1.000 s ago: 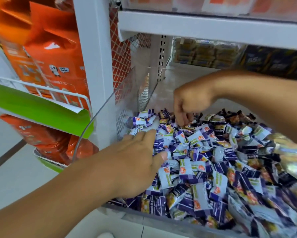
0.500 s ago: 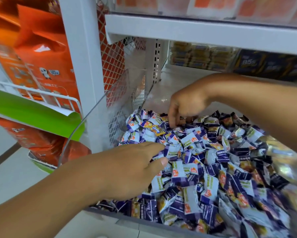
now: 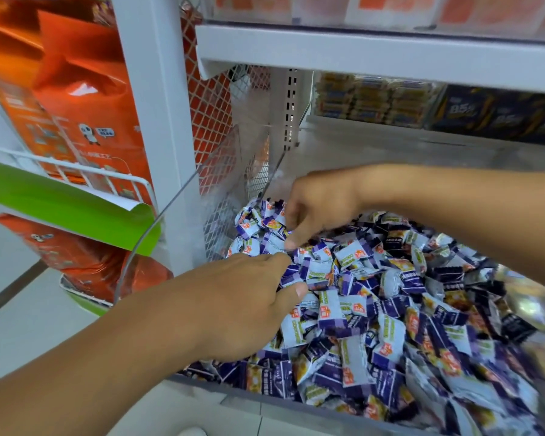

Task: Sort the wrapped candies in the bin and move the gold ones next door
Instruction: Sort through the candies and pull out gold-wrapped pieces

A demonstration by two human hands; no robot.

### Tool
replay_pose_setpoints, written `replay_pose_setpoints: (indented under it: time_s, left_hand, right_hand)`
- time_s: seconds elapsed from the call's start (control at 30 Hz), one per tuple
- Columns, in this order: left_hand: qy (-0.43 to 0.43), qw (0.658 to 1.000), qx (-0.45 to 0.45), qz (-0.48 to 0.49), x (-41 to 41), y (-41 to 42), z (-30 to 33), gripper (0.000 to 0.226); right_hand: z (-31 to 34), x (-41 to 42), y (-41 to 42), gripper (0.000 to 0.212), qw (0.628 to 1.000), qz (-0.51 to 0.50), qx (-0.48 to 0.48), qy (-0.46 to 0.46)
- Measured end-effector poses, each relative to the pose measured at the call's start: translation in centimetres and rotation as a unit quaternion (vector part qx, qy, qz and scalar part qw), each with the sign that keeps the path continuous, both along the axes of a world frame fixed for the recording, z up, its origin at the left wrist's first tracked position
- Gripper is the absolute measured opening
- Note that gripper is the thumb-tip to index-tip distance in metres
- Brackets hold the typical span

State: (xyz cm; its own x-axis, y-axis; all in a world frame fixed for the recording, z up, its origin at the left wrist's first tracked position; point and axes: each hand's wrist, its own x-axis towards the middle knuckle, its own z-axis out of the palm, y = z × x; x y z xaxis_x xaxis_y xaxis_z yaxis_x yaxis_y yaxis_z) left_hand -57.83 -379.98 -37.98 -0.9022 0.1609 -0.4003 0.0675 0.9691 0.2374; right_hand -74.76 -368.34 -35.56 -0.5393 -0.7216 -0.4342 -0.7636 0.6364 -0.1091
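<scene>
A shelf bin (image 3: 264,396) is heaped with wrapped candies. Purple-and-white ones (image 3: 331,313) fill its left and middle. Darker wrappers with gold print (image 3: 453,298) are mixed in on the right, and blurred shiny gold ones (image 3: 529,297) lie at the far right edge. My left hand (image 3: 242,306) lies flat on the near left of the heap, fingers stretched out and thumb spread. My right hand (image 3: 318,202) reaches across to the far left corner. Its curled thumb and fingers close round a purple-and-white candy (image 3: 277,229).
A clear plastic wall (image 3: 233,171) closes the bin's left side, beside a white upright post (image 3: 157,121). A shelf (image 3: 375,55) hangs low overhead. Boxed goods (image 3: 375,102) stand at the back. Orange bags (image 3: 85,99) hang on a wire rack to the left.
My right hand has moved from the back middle of the heap to the far left corner. My left hand has stayed on the near candies, shifting slightly.
</scene>
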Motion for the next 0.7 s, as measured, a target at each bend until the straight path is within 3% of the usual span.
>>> replay_pose_setpoints:
  time_s: [0.13, 0.27, 0.4, 0.47, 0.6, 0.7]
  left_hand:
    - [0.045, 0.999, 0.008, 0.001, -0.1, -0.4, -0.1, 0.045]
    - [0.081, 0.997, 0.003, -0.004, -0.6, -0.4, -0.1, 0.041]
    - [0.196, 0.981, 0.012, -0.013, -0.7, 1.0, 0.3, 0.043]
    - [0.249, 0.967, 0.039, -0.036, -0.6, 2.5, 1.0, 0.044]
    - [0.273, 0.954, 0.102, -0.076, -0.2, 6.0, 1.8, 0.039]
    - [0.248, 0.956, 0.113, -0.108, 0.4, 8.0, 2.2, 0.034]
  right_hand:
    - [-1.1, 0.1, -0.8, 0.026, 0.998, 0.043, -0.005, 0.042]
    - [3.1, 0.4, 1.2, 0.013, 0.997, 0.022, -0.044, 0.062]
    - [6.7, 5.8, 6.3, 0.013, 0.994, 0.025, -0.097, 0.034]
    - [7.4, 9.6, 10.1, 0.014, 0.983, 0.011, -0.178, 0.053]
    - [8.3, 16.0, 19.5, 0.016, 0.911, -0.128, -0.370, 0.132]
    - [7.8, 17.9, 26.8, 0.010, 0.874, -0.281, -0.345, 0.195]
